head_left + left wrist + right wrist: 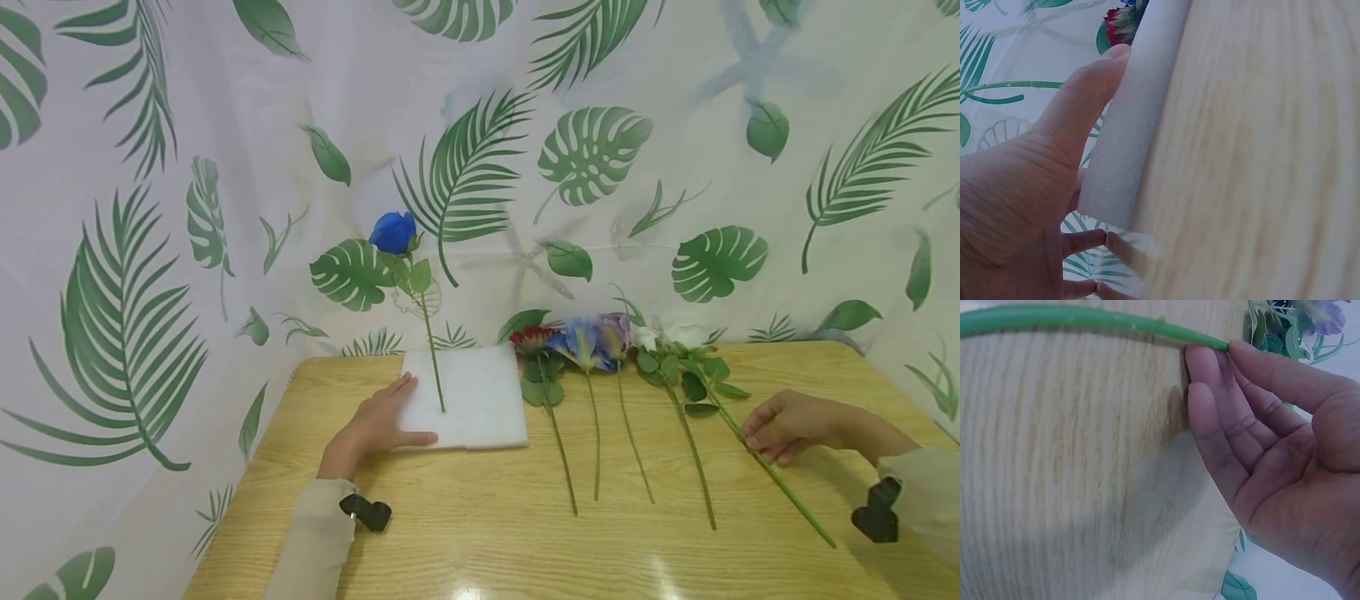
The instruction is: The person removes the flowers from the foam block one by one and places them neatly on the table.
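A blue rose [393, 233] stands upright with its stem in a white foam block [483, 396]. My left hand [381, 417] rests at the block's near left corner, thumb against the front edge and fingers spread along the left side. In the left wrist view, the thumb [1094, 78] touches the foam's edge. On the right, my right hand [802, 425] pinches the green stem of the rightmost white rose [688, 335] between thumb and fingertips. The right wrist view shows that stem [1116, 320] slanting low over the table.
Left of the held rose lie a red flower [534, 337], a blue-violet iris [581, 343], a purple flower [615, 333] and another white rose [647, 337], stems toward me. A leaf-printed curtain [480, 75] hangs behind the wooden table [465, 517].
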Action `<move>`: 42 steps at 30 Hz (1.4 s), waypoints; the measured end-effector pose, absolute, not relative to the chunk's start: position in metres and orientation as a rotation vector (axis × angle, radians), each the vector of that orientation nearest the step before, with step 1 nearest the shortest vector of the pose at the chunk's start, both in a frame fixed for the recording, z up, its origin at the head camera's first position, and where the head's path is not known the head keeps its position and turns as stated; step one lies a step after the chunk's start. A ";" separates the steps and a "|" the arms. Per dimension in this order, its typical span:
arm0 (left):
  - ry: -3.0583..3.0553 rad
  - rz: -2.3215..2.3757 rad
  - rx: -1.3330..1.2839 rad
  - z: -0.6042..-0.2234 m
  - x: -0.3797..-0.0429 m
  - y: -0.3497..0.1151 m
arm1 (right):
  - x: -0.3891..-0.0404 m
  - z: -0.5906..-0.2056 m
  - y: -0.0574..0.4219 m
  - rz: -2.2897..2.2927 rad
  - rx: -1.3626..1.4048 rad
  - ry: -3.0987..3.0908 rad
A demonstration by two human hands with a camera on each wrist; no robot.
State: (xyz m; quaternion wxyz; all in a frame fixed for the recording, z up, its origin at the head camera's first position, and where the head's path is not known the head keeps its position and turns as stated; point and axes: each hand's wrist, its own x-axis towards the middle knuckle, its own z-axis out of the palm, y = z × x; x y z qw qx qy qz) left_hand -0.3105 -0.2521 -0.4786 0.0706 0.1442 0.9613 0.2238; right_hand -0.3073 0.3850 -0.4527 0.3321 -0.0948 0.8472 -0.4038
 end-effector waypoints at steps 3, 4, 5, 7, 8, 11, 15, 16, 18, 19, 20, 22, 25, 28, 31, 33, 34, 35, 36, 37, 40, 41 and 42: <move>2.889 0.683 0.432 -0.479 -0.310 -0.252 | -0.307 -0.452 0.384 -1.053 -0.231 2.216; 2.888 0.688 0.433 -0.478 -0.310 -0.252 | -0.307 -0.452 0.384 -1.053 -0.224 2.217; 2.888 0.688 0.434 -0.478 -0.310 -0.252 | -0.306 -0.451 0.383 -1.053 -0.216 2.217; 2.886 0.694 0.434 -0.478 -0.309 -0.252 | -0.306 -0.451 0.383 -1.057 -0.219 2.215; 2.887 0.694 0.435 -0.478 -0.309 -0.252 | -0.305 -0.450 0.383 -1.059 -0.224 2.213; 2.890 0.691 0.439 -0.479 -0.309 -0.252 | -0.305 -0.449 0.382 -1.063 -0.237 2.205; 2.891 0.688 0.438 -0.479 -0.309 -0.252 | -0.305 -0.448 0.381 -1.080 -0.249 2.192; 2.891 0.688 0.436 -0.480 -0.309 -0.252 | -0.305 -0.448 0.380 -1.085 -0.252 2.190; 2.891 0.688 0.435 -0.480 -0.310 -0.253 | -0.305 -0.448 0.380 -1.090 -0.258 2.185; 2.891 0.689 0.434 -0.481 -0.310 -0.253 | -0.305 -0.448 0.380 -1.090 -0.261 2.185; 2.892 0.689 0.434 -0.481 -0.310 -0.253 | -0.306 -0.448 0.380 -1.088 -0.260 2.186; 2.895 0.683 0.435 -0.481 -0.310 -0.253 | -0.306 -0.448 0.381 -1.081 -0.260 2.192; 2.896 0.678 0.435 -0.480 -0.310 -0.253 | -0.307 -0.448 0.381 -1.069 -0.252 2.205; 2.893 0.676 0.435 -0.481 -0.310 -0.253 | -0.308 -0.448 0.381 -1.065 -0.254 2.210; 2.893 0.678 0.434 -0.481 -0.310 -0.253 | -0.308 -0.447 0.381 -1.064 -0.254 2.214; 2.893 0.676 0.435 -0.481 -0.310 -0.253 | -0.308 -0.446 0.381 -1.070 -0.263 2.216; 2.894 0.676 0.434 -0.482 -0.310 -0.253 | -0.309 -0.445 0.381 -1.070 -0.263 2.219; 2.894 0.676 0.433 -0.482 -0.310 -0.253 | -0.309 -0.444 0.381 -1.068 -0.266 2.225; 2.894 0.677 0.432 -0.482 -0.310 -0.253 | -0.310 -0.444 0.381 -1.068 -0.269 2.227; 2.893 0.678 0.433 -0.482 -0.310 -0.253 | -0.312 -0.443 0.381 -1.066 -0.272 2.233; 2.892 0.680 0.434 -0.482 -0.311 -0.253 | -0.316 -0.438 0.379 -1.054 -0.295 2.249; 2.892 0.678 0.432 -0.481 -0.311 -0.253 | -0.317 -0.436 0.377 -1.049 -0.305 2.256; 2.894 0.677 0.436 -0.481 -0.311 -0.253 | -0.319 -0.434 0.375 -1.040 -0.313 2.263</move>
